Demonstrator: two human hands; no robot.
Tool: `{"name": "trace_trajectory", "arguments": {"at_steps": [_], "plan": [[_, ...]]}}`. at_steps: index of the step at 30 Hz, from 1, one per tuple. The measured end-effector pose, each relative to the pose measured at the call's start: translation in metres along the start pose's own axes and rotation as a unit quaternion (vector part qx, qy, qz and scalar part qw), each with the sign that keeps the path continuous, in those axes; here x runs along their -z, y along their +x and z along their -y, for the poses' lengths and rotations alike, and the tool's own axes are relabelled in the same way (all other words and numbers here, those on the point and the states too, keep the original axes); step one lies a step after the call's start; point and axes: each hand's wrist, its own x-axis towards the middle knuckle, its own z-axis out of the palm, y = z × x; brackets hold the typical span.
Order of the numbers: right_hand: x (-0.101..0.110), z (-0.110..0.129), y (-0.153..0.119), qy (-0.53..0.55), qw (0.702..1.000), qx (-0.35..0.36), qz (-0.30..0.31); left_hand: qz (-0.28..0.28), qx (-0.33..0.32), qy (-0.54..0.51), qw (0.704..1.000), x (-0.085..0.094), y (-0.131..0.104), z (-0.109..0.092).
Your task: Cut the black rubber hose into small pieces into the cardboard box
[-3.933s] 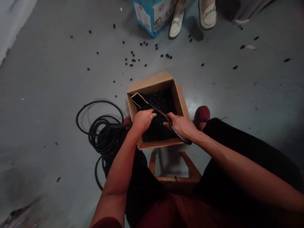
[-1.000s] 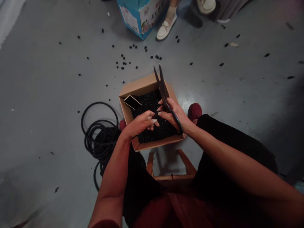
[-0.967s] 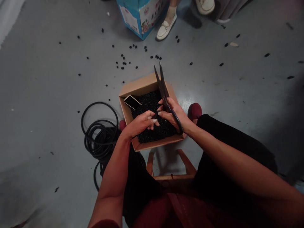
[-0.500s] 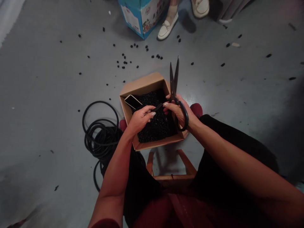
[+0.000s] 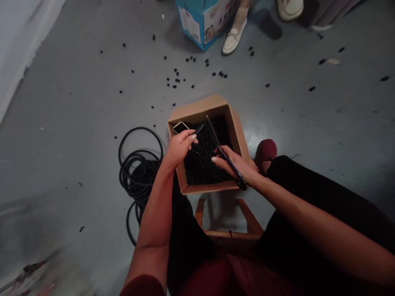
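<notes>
My left hand (image 5: 181, 147) pinches a short black ribbed strip (image 5: 200, 128) above the left part of an open cardboard box (image 5: 200, 110). Scissors with dark blades (image 5: 213, 133) are in my right hand (image 5: 232, 162), which is over the box's right side. Their blades point up and left, close to the strip's free end; whether they touch it I cannot tell. Small black pieces (image 5: 202, 164) fill the box beneath both hands. A dark flat object with a pale rim (image 5: 180, 127), like a phone, leans in the box's far left corner, partly behind my left hand.
A coil of black tubing (image 5: 135, 181) lies on the floor left of the box. Several small black bits (image 5: 175, 80) are scattered beyond it. Farther off stand a blue printed carton (image 5: 193, 24) and another person's pale shoe (image 5: 233, 41). A wooden stool (image 5: 231, 236) is below me.
My right hand has drawn back from the strip and turned the scissors, which now point leftward with blades nearer together. My left hand still holds the strip. The whole view has shifted.
</notes>
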Motion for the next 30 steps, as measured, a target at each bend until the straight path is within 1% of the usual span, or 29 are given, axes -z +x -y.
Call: {"name": "trace_trajectory", "arguments": {"at_steps": [5, 12, 22, 26, 30], "plan": [[0.0013, 0.005, -0.0009, -0.02, 1.0, 0.009, 0.009, 0.01, -0.007, 0.008, 1.0, 0.0007, -0.0023, -0.0008], [0.0032, 0.0043, -0.0014, -0.018, 0.999, 0.022, 0.033, 0.026, -0.007, 0.008, 1.0, -0.0011, -0.0007, 0.0014], [0.0042, 0.0067, -0.0015, -0.01, 0.999, 0.01, 0.039, 0.048, -0.018, 0.014, 0.999, -0.0037, 0.0011, 0.0056], [0.0046, 0.0053, -0.0018, -0.022, 0.999, 0.02, 0.034, 0.047, -0.022, 0.036, 0.998, -0.0032, 0.0005, 0.0046], [0.0049, 0.0045, -0.0013, -0.044, 0.998, 0.026, 0.03, 0.044, -0.015, 0.033, 0.998, -0.004, 0.0007, 0.0049]]}}
